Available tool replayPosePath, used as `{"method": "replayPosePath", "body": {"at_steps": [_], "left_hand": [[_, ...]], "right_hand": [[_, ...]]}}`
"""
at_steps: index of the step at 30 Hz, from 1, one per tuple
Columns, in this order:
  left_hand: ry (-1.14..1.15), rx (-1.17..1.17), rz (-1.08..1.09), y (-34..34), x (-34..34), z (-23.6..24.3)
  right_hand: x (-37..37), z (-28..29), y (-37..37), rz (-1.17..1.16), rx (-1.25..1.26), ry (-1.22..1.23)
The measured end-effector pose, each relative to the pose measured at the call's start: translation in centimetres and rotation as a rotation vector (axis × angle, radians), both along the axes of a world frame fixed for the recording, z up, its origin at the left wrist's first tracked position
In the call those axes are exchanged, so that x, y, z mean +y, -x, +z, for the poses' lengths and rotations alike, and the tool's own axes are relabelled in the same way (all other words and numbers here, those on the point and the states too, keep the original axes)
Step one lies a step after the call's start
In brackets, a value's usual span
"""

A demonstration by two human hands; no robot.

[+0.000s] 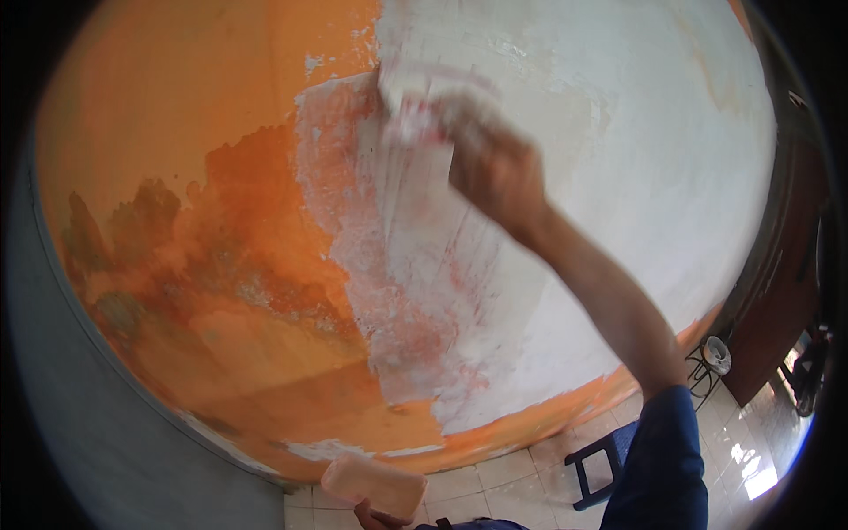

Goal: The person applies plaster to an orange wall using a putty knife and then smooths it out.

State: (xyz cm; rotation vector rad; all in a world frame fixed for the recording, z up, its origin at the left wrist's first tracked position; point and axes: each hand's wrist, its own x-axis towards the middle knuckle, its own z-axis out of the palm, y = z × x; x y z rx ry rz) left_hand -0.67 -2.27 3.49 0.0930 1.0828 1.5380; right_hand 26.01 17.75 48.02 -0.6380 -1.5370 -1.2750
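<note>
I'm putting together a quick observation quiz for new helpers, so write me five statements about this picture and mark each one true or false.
1. The right hand holds a tool up at the wall. True; the tool itself is blurred.
2. The wall is white at the left of the picture and mostly orange at the right. False: orange is at the left, white mostly at the right.
3. A stool is on the tiled floor. True.
4. The stool is red. False: it is dark blue.
5. The left hand holds a pinkish board. True.
</note>
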Motion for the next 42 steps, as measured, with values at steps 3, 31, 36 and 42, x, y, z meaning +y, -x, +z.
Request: {"method": "replayPosePath", "body": {"at_steps": [3,31,36,42], "left_hand": [[-0.007,-0.024,0.015,0.0,-0.4,0.8],[0.132,0.026,0.169,-1.6,0.3,3.9],[0.075,-0.004,-0.036,0.3,-0.9,1.0],[0.044,-0.028,0.015,1.1,-0.6,0.2]], "right_hand": [[-0.8,-9.9,2.7,-0.09,-0.258,0.049],[-0.2,-26.5,0.8,-0.092,-0.105,0.565],[-3.3,-33.2,3.5,0.1,-0.118,0.789],[-7.6,-23.9,1.2,-0.134,-0.011,0.744]]}}
